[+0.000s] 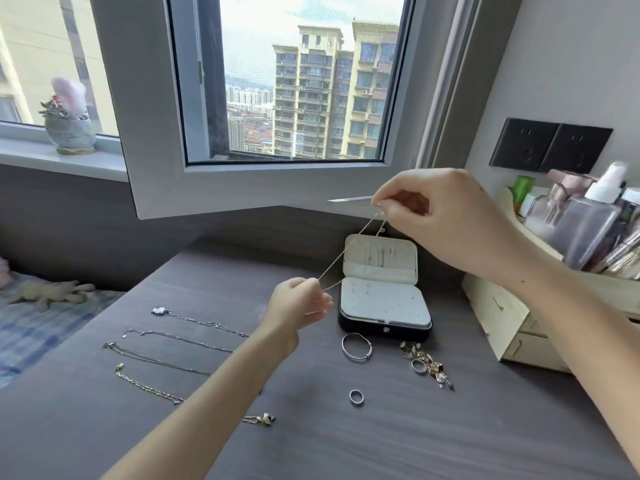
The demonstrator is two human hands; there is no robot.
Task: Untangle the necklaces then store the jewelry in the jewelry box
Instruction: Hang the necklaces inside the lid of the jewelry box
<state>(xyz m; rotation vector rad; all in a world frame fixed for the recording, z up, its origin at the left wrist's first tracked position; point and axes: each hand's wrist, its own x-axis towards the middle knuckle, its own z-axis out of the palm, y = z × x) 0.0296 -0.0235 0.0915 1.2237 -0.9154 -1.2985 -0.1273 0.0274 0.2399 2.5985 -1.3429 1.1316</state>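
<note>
You hold a thin gold necklace (346, 249) up in the air, above the table (311, 445) and near the open jewelry box (381, 329). Your right hand (426, 209) pinches the top end, high and far. Your left hand (298, 303) pinches the low end, nearer to you. The fingers of both hands are curled tight on the chain. It looks very light, soft and floppy, and I think it could knot or snap. Hold it by the ends and pull gently. Four other necklaces (194, 322) lie on the left of the table.
</note>
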